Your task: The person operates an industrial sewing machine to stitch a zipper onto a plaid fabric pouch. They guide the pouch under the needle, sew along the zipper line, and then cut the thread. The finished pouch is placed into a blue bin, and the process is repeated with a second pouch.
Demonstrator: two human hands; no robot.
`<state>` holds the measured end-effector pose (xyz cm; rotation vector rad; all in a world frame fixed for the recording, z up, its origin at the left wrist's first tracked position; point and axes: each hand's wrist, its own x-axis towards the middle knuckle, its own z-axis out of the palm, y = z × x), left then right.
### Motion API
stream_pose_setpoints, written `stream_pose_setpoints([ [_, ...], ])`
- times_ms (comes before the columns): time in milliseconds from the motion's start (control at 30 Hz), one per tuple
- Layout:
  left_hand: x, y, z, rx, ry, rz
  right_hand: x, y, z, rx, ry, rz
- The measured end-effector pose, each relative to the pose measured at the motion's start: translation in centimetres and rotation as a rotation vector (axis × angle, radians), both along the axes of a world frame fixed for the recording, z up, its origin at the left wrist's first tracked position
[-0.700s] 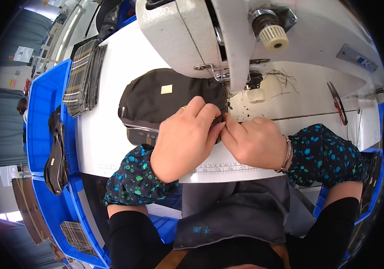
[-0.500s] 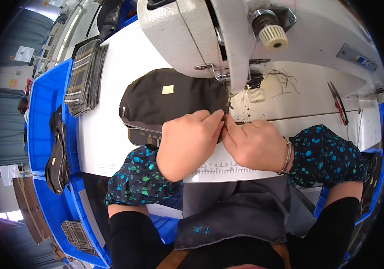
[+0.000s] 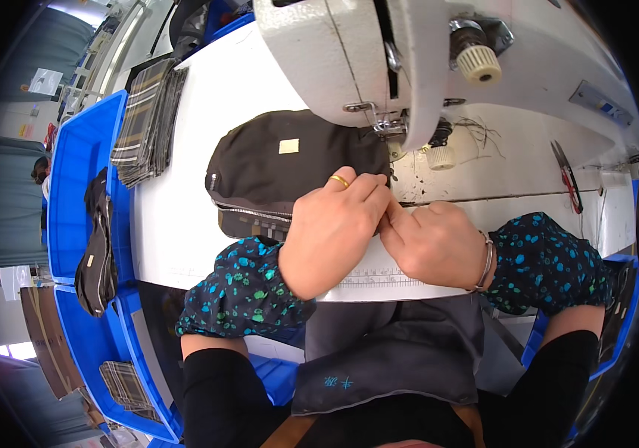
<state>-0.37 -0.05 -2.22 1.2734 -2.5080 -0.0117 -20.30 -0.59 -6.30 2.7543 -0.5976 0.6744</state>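
A black fabric pouch (image 3: 282,168) with a zipper and a small pale label lies flat on the white sewing table. Its right edge reaches under the presser foot (image 3: 390,127) of a white sewing machine (image 3: 334,52). My left hand (image 3: 338,228), with a ring on one finger, is closed on the pouch's near right edge. Against it, my right hand (image 3: 431,239) pinches the same edge with thumb and forefinger. The fingertips of both hands meet there and hide the fabric between them. Plaid cloth shows below the zipper.
Stacked plaid fabric pieces (image 3: 144,123) lie at the table's left edge. Blue bins (image 3: 84,246) stand beyond it, one with a black pouch (image 3: 98,246) over its rim. Red-handled scissors (image 3: 567,175) and loose thread ends (image 3: 480,138) lie right of the needle.
The view has shifted slightly, so the machine and pouch appear a little farther right. My left hand has turned a little over the pouch edge, its ring now showing plainly. Both hands keep their grip.
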Motion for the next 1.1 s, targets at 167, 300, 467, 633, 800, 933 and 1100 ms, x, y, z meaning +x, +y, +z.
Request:
stream_pose_setpoints([
  [167, 0.1, -0.4, 0.1, 0.005, -0.035, -0.014, 0.0, 0.0, 0.2, 0.004, -0.005, -0.009],
  [300, 0.0, -1.7, -0.5, -0.053, -0.036, 0.002, 0.1, -0.8, -0.1, -0.017, -0.007, -0.056],
  [467, -0.1, -3.1, -1.3, -0.147, -0.024, 0.012, 0.1, -1.5, -0.1, 0.027, -0.017, -0.077],
  [633, -0.2, -2.3, -0.7, -0.049, 0.016, 0.141, 0.2, -1.4, -0.4, 0.016, -0.051, -0.085],
  [800, 0.3, -1.8, 0.3, 0.016, 0.027, 0.257, 0.0, -1.3, -0.6, 0.019, -0.049, -0.085],
  [933, 0.3, -1.4, -0.3, -0.037, 0.023, 0.155, 0.1, -1.3, -0.6, 0.018, -0.056, -0.085],
  [1100, 0.1, -1.2, -0.3, -0.097, 0.054, 0.085, 0.3, -1.0, -0.4, 0.020, -0.038, -0.062],
])
